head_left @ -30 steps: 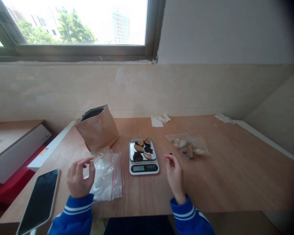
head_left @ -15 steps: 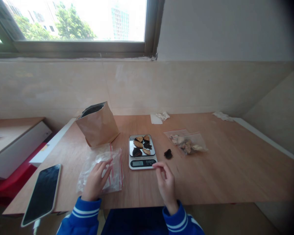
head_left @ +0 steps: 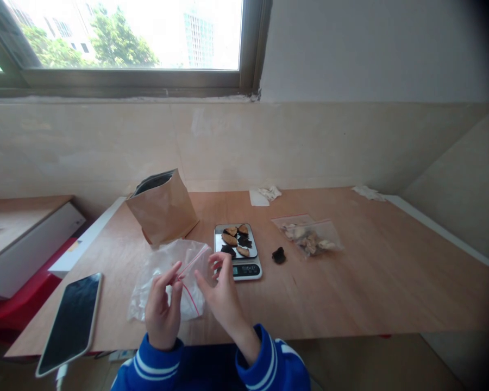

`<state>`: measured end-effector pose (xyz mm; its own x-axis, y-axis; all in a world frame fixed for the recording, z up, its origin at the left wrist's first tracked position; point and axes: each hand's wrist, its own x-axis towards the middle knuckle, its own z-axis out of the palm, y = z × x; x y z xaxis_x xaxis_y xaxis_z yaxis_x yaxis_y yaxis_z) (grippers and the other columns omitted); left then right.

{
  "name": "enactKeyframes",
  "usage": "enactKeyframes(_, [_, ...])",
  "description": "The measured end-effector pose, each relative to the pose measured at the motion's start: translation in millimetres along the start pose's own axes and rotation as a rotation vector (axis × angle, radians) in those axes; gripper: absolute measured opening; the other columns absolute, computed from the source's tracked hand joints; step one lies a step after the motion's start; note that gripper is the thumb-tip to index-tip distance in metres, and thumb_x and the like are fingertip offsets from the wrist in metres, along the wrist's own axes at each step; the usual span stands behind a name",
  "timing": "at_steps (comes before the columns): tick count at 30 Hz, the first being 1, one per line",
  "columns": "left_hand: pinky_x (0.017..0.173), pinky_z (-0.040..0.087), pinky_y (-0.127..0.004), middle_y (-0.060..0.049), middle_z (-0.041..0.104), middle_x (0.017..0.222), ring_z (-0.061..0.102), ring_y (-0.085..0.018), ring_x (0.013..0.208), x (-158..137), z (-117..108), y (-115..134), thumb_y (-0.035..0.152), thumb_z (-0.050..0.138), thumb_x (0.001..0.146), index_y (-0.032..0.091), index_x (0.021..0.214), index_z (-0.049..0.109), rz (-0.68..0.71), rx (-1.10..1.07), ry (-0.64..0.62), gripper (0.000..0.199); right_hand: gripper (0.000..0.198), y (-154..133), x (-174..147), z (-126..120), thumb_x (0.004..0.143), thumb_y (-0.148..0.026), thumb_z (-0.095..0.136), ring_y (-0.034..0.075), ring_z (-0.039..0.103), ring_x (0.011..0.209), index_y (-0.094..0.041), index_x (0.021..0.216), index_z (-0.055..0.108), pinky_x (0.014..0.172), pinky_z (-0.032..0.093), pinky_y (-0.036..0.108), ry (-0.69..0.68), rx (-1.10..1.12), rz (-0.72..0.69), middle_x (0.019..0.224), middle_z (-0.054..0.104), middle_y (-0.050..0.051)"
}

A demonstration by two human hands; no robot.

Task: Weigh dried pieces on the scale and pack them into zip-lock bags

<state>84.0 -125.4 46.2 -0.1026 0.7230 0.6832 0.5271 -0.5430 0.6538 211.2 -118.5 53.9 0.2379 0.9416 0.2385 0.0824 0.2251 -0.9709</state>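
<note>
My left hand (head_left: 163,309) pinches the red-striped edge of a clear zip bag (head_left: 192,259), lifted off other clear bags (head_left: 138,296) lying on the table. My right hand (head_left: 225,296) is beside that bag's other side, thumb and fingers apart, and holds nothing that I can see. Behind it stands a kitchen scale (head_left: 252,271), its display partly hidden by the fingers. Several dried brown and black slices (head_left: 230,239) lie on the scale's plate. To the right, one dark dried piece (head_left: 279,255) rests on the wood.
An open brown paper bag (head_left: 165,214) stands at the back left. Filled zip bags (head_left: 313,243) of pale dried pieces lie on the right. A phone (head_left: 70,317) with a cable sits at the left front edge. Crumpled tissue (head_left: 270,192) lies by the wall.
My left hand has taken hold of the top zip bag and raised its edge. My right hand has moved left from the scale's front right corner to the bag.
</note>
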Motion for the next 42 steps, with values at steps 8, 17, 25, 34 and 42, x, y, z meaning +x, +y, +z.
enactKeyframes(8, [0.072, 0.048, -0.030, -0.006, 0.064, 0.093, 0.057, -0.017, 0.079, 35.8, -5.0, 1.3, 0.036, 0.040, 0.094, 0.022, 0.120, 0.062, -0.071, 0.030, -0.063, 0.037, 0.018, -4.3, 21.6, -21.9, 0.079, -0.034, 0.061, 0.014, 0.057, 0.067, -0.022, 0.082, 0.049, 0.057, 0.047, 0.025, -0.186, 0.232, 0.163, 0.075, 0.055, -0.002])
enactKeyframes(17, [0.072, 0.049, -0.030, -0.003, 0.063, 0.088, 0.058, -0.015, 0.079, 73.3, 15.4, 2.2, 0.036, 0.054, 0.088, 0.022, 0.102, 0.071, -0.026, 0.020, 0.215, 0.026, 0.028, -9.8, 54.3, -91.3, 0.089, -0.045, 0.050, 0.018, 0.062, 0.087, -0.021, 0.102, 0.059, 0.076, 0.051, 0.031, -0.275, 0.041, -0.064, 0.094, 0.065, 0.005])
enactKeyframes(25, [0.076, 0.048, -0.030, -0.006, 0.064, 0.094, 0.060, -0.016, 0.084, 63.2, 61.4, -35.1, 0.041, 0.053, 0.088, 0.018, 0.108, 0.069, -0.207, -0.054, 0.395, 0.035, 0.021, 39.1, 47.7, -105.2, 0.088, -0.022, 0.047, 0.026, 0.056, 0.096, -0.023, 0.102, 0.063, 0.085, 0.046, 0.042, -0.104, -0.673, -0.361, 0.098, 0.064, 0.009])
enactKeyframes(34, [0.089, 0.045, -0.038, -0.009, 0.062, 0.094, 0.058, -0.021, 0.095, 42.0, 78.4, -58.8, 0.042, 0.043, 0.092, 0.015, 0.087, 0.063, -0.302, -0.140, 0.412, 0.034, 0.027, 60.2, 46.9, -93.6, 0.086, -0.015, 0.046, 0.029, 0.053, 0.094, -0.022, 0.106, 0.063, 0.081, 0.045, 0.044, -0.091, -0.886, -0.419, 0.101, 0.062, 0.011])
enactKeyframes(42, [0.099, 0.040, -0.045, -0.020, 0.058, 0.122, 0.051, -0.025, 0.122, 35.4, 81.8, -56.1, 0.032, 0.024, 0.097, 0.016, 0.100, 0.050, -0.214, -0.231, 0.266, 0.031, 0.021, 48.8, 50.1, -100.0, 0.090, -0.020, 0.045, 0.026, 0.057, 0.088, -0.023, 0.097, 0.065, 0.081, 0.044, 0.041, -0.027, -0.746, -0.364, 0.093, 0.068, 0.008])
